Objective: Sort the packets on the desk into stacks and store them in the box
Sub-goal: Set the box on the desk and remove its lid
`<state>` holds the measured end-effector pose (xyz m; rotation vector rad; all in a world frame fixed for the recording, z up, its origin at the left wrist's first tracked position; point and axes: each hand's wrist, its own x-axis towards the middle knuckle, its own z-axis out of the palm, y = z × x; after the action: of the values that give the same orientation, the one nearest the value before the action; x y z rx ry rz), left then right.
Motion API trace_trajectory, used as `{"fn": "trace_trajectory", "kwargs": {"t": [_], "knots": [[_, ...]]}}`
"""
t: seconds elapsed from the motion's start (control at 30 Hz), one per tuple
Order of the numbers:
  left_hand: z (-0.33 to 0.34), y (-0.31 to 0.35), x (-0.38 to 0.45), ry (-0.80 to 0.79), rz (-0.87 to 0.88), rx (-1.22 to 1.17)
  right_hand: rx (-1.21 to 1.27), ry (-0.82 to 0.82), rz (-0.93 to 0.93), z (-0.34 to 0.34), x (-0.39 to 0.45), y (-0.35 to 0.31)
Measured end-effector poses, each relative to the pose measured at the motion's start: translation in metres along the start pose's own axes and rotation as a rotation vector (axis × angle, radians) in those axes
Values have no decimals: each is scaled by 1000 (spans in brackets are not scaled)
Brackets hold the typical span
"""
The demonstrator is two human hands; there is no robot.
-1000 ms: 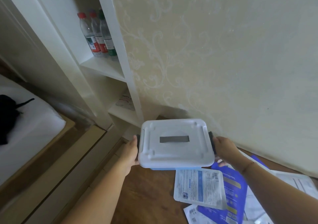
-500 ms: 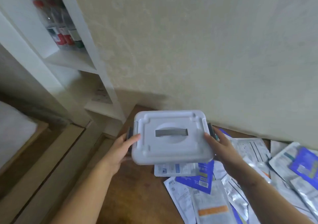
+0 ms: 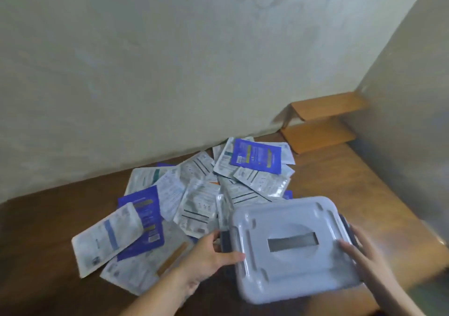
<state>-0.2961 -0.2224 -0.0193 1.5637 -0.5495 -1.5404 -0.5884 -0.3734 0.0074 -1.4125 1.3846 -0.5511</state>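
Gripping a pale grey plastic box [image 3: 294,247] from both sides, the two hands fill the lower right of the frame. The left hand [image 3: 206,257] sits at the box's left edge, its thumb laid over the lid's near-left corner and its fingers curled round the dark latch [image 3: 226,241] on that side, so the hand is clamped on the box. The right hand [image 3: 364,255] presses against the right edge, fingers spread slightly apart along the lid and its side, also closed on the box. The lid is on, with a flat grey handle [image 3: 292,241] lying in a shallow recess at its centre. Whether the box rests on the desk or hangs just above it cannot be told. The dark wooden desk [image 3: 48,230] runs across the lower half of the frame, and a loose, overlapping heap of packets [image 3: 194,194] covers its middle, just left of and behind the box; the box's far-left corner overlaps some of them. Most packets are white with printed text, several are deep blue, including one blue packet [image 3: 256,159] lying on top near the wall at centre frame. A cream wall [image 3: 170,60] fills the upper frame, and small wooden shelves [image 3: 323,121] sit in the corner at right.
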Motion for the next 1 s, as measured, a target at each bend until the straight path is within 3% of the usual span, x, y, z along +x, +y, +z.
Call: {"fn": "trace_trajectory", "kwargs": {"t": [0.1,0.33,0.4,0.5,0.6,0.77,1.0], "knots": [[46,-15,15,-97,-3,74,-13,17,53,-44,3,33],[76,-18,29,-114,-76,131,-48,-36,103,-77,20,67],[74,-10,27,-50,-53,226,-154,49,42,-80,21,71],[73,5,23,176,116,525,-569,339,-270,-80,19,72],[88,20,18,289,267,743,-730,368,-343,-73,14,68],[106,30,18,417,231,605,-475,252,-88,-75,20,55],[120,102,12,442,363,489,-238,290,-283,-126,26,-6]]}}
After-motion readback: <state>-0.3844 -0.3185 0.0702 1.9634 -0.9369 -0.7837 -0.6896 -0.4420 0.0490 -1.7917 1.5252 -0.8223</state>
